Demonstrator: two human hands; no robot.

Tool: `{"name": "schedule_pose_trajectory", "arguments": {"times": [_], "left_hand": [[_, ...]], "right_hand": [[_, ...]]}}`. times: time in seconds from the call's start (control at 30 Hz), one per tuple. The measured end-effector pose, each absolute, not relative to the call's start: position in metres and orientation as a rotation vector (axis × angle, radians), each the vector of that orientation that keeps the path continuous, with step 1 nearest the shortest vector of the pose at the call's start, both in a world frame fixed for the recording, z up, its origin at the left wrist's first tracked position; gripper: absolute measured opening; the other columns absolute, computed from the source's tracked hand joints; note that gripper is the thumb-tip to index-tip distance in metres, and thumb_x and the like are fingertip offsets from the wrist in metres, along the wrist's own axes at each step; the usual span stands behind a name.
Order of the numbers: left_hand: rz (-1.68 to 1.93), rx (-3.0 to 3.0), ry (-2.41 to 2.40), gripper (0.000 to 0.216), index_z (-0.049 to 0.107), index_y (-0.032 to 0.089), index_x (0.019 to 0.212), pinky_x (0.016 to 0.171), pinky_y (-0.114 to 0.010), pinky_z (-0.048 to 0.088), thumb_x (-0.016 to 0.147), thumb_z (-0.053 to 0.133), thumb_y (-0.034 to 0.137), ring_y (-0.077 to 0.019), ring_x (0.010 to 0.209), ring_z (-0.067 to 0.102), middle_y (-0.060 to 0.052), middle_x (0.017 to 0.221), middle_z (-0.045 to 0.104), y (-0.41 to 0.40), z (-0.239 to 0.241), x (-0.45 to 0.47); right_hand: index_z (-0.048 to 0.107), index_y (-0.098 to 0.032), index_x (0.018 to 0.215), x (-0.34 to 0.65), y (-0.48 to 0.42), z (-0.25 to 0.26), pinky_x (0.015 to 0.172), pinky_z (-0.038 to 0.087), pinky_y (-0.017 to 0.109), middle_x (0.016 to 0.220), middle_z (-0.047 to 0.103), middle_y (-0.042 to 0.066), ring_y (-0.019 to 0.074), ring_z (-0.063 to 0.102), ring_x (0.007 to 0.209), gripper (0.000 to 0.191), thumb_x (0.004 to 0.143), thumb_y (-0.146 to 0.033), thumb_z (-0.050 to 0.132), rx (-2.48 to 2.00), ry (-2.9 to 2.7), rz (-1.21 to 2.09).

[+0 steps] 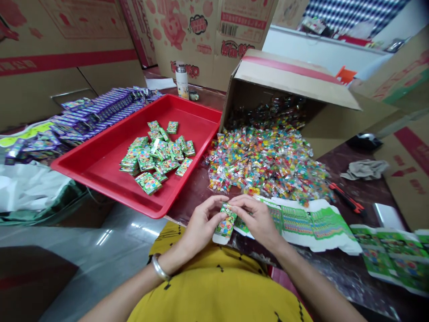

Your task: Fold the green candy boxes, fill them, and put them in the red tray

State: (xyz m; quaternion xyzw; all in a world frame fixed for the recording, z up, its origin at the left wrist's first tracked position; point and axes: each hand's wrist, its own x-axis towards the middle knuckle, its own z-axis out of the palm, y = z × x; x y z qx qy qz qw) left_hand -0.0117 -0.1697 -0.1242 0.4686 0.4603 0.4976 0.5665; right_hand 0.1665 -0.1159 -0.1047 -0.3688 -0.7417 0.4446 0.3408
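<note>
A small green printed box is held between both hands near the table's front edge. My left hand grips its left side with curled fingers. My right hand pinches its top end. Just behind the hands lies a heap of small clear candy packets, spilling from a tipped cardboard box. Flat green box blanks are fanned out to the right of my hands. A red tray at the left holds several folded green boxes.
Purple boxes are stacked behind the tray. A bottle and small cup stand at the back. An orange-handled cutter, a grey cloth and a tape roll lie at the right. Large cartons wall the table.
</note>
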Motion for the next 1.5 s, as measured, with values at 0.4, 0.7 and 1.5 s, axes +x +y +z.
{"name": "schedule_pose_trajectory", "arguments": {"times": [0.4, 0.7, 1.5], "left_hand": [[1.185, 0.792, 1.285, 0.046, 0.051, 0.019, 0.113, 0.064, -0.029, 0.057, 0.076, 0.074, 0.032, -0.015, 0.077, 0.062, -0.001, 0.091, 0.062, -0.17, -0.132, -0.048], [1.198, 0.493, 1.099, 0.033, 0.065, 0.014, 0.1, 0.078, -0.031, 0.055, 0.071, 0.076, 0.024, -0.0167, 0.086, 0.064, -0.006, 0.097, 0.068, -0.166, -0.131, -0.047], [1.162, 1.128, 1.168, 0.021, 0.061, 0.017, 0.1, 0.078, -0.029, 0.05, 0.082, 0.068, 0.025, -0.0173, 0.085, 0.063, -0.004, 0.095, 0.068, -0.158, -0.128, -0.019]], "right_hand": [[0.067, -0.021, 0.11, 0.117, -0.039, -0.137, 0.09, 0.05, 0.04, 0.109, 0.068, 0.011, 0.027, 0.057, 0.111, 0.025, 0.086, -0.026, 0.069, -1.017, -2.536, 0.337], [0.069, -0.019, 0.094, 0.147, -0.033, -0.107, 0.074, 0.051, 0.03, 0.091, 0.072, 0.005, 0.0188, 0.066, 0.08, 0.02, 0.096, -0.029, 0.051, -1.163, -2.002, 0.472], [0.069, -0.02, 0.086, 0.156, -0.074, -0.047, 0.099, 0.047, 0.051, 0.126, 0.061, 0.012, 0.0317, 0.052, 0.121, 0.021, 0.094, -0.016, 0.05, -0.977, -2.431, 0.02]]}}
